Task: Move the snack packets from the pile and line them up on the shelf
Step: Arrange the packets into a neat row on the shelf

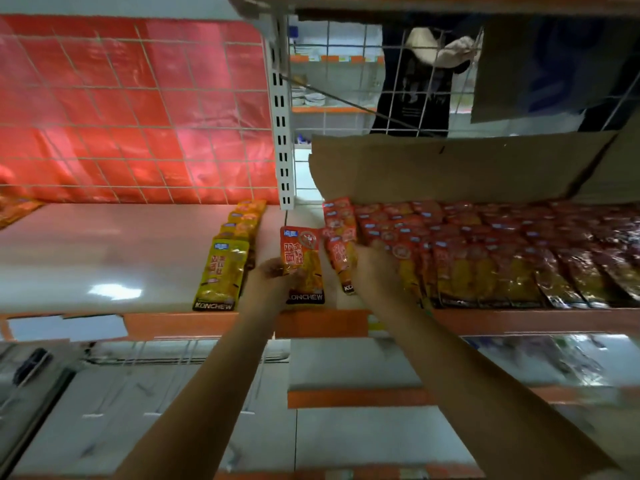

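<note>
The left hand (277,271) has its grip clenched on 1 red snack packet (302,261), fingers curled round the packet's left edge near its middle; the packet stands tilted on the shelf (104,258), its lower end with the KONCHEW lettering at the front lip. The right hand (375,268) grips a second red packet (341,258) at the left end of the red pile, fingers wrapped over the packet's right side and partly resting on the neighbouring packets.

The shelf is a pale, glossy board with an orange front edge (207,323). The red pile (502,251) fills the shelf's right half in overlapping rows running back from the lip, each packet red at the top and clear with yellow contents below. Left of the held packet, just beside the left hand, a row of yellow packets (228,265) runs from the front lip toward the back, overlapping one another, the front one also marked KONCHEW.

A brown cardboard flap (450,168) leans over the back of the red pile. A white slotted upright (282,133) stands behind the gap between the 2 groups. Behind the shelf's left half, a white wire grid (138,109) covers a red sheet (121,81). Through the grid on the right, a person in dark clothing (415,95) stands in the next aisle.
</note>
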The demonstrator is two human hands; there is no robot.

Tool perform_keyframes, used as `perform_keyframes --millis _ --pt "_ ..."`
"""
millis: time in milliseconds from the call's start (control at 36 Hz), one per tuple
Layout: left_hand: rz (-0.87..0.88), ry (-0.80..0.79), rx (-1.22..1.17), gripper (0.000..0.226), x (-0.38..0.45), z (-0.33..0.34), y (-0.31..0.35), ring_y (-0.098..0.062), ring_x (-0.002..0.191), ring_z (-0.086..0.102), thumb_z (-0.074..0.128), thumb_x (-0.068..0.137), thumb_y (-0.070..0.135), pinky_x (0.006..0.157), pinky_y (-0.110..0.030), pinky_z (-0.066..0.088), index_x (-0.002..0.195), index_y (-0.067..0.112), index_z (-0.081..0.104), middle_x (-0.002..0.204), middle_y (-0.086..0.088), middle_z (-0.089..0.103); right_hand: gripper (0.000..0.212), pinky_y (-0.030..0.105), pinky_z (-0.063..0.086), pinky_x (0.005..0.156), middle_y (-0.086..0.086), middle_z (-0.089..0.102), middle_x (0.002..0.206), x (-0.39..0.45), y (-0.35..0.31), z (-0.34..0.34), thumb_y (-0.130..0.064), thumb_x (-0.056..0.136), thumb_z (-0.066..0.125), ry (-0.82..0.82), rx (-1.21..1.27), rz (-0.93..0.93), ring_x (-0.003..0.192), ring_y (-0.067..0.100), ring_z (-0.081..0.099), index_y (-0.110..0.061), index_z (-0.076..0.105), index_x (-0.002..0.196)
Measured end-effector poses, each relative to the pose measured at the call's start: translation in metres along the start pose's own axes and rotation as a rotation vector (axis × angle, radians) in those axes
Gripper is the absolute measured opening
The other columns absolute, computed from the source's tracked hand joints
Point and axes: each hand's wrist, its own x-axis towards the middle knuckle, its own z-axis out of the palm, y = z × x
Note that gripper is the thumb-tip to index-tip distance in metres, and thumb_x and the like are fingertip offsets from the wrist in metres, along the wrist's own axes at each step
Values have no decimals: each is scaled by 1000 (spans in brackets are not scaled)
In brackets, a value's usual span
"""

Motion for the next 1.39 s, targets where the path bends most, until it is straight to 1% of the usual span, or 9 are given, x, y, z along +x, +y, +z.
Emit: perform_keyframes --millis 167,278,389,528,611,722,861,1056,1389 --pt "35 36 55 25 -1 7 0 -34 92 66 68 78 1 90 -48 51 103 5 66 102 -18 69 28 28 37 70 14 53 116 1 -9 -2 -9 96 43 -78 -110 -42 89 24 55 -4 50 123" --pt "40 37 45 23 -5 8 1 -31 92 65 64 82 1 89 -43 51 104 6 63 103 -16 67 23 30 37 70 14 58 113 6 -17 -6 -6 97 38 -173 -165 -29 93 28 56 -4 55 111" --pt "52 35 61 20 -5 8 0 -29 90 65 63 83 0 87 -41 51 102 7 62 99 -13 67 27 33 46 83 13 55 122 9 -25 -10 0 94 43 -235 -272 -49 112 29 54 -5 57 116" --pt "50 32 76 24 -4 7 -2 -25 85 66 65 82 2 82 -38 53 106 3 64 98 -12 68 28 34 47 86 15 56 121 10 -24 -15 3 93 43 -245 -315 -107 111 30 54 -3 57 116" --pt "50 27 80 26 -2 7 -2 -27 86 66 68 80 3 82 -40 54 106 3 63 102 -15 68 22 34 48 82 12 59 110 9 -17 -19 -1 91 49 -222 -297 -126 100 28 58 -5 57 111" --pt "40 9 111 48 1 17 -4 -31 95 66 69 81 6 85 -46 53 126 7 52 111 -15 66 16 33 48 70 10 61 93 2 0 -27 -1 90 50 -160 -287 -171 83 25 60 -6 62 98" --pt "216 34 509 64 6 42 -10 -29 101 62 60 87 8 82 -37 51 144 14 30 114 -14 64 17 31 44 66 8 62 93 -5 17 -34 -8 92 46 -89 -298 -193 83 25 61 -8 63 94" --pt "363 -23 946 40 10 53 -14 -23 104 57 53 93 29 84 -31 45 130 18 45 116 -7 59 22 31 42 69 5 52 88 -7 32 -38 -14 95 40 -63 -274 -166 93 25 58 -9 61 99" --pt "402 -25 1149 41 11 65 -18 -21 103 56 47 94 44 83 -30 45 127 19 47 114 -3 57 26 29 42 67 5 55 107 -8 37 -35 -18 97 38 -11 -266 -154 93 21 56 -12 59 111"
